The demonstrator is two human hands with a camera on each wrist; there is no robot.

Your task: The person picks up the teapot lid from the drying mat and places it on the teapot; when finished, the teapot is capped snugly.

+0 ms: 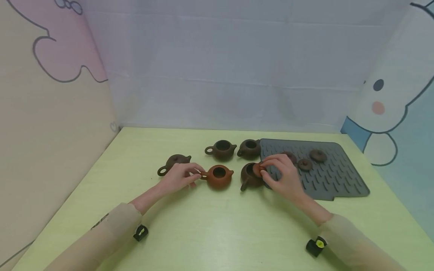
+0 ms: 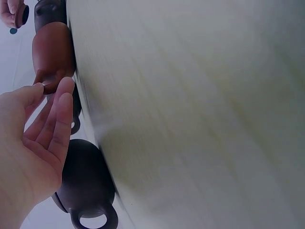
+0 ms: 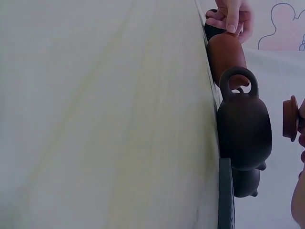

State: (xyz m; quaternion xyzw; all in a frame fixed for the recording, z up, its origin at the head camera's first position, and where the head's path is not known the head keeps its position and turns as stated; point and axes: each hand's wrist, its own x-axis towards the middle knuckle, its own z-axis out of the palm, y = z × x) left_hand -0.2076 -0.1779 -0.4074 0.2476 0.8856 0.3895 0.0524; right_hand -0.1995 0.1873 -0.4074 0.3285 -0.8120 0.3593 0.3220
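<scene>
An uncovered reddish-brown teapot (image 1: 219, 177) stands mid-table with its spout to the right. My left hand (image 1: 180, 176) pinches its handle (image 2: 51, 88) between thumb and fingers. Up in the air, my right hand (image 1: 283, 177) holds a reddish-brown teapot lid (image 3: 289, 118), tilted on edge. In the head view this lid overlaps the opening of a dark brown teapot (image 3: 244, 131), but the right wrist view shows the two apart. Beside my left hand sits another dark teapot (image 2: 88, 176) with its lid on, partly hidden by the hand in the head view.
Two more dark teapots without lids, one (image 1: 222, 149) behind the reddish one and another (image 1: 250, 148) to its right, stand farther back. A grey ridged mat (image 1: 342, 180) lies at the right, bearing dark lids (image 1: 318, 155). Fabric walls enclose the table (image 1: 217, 233).
</scene>
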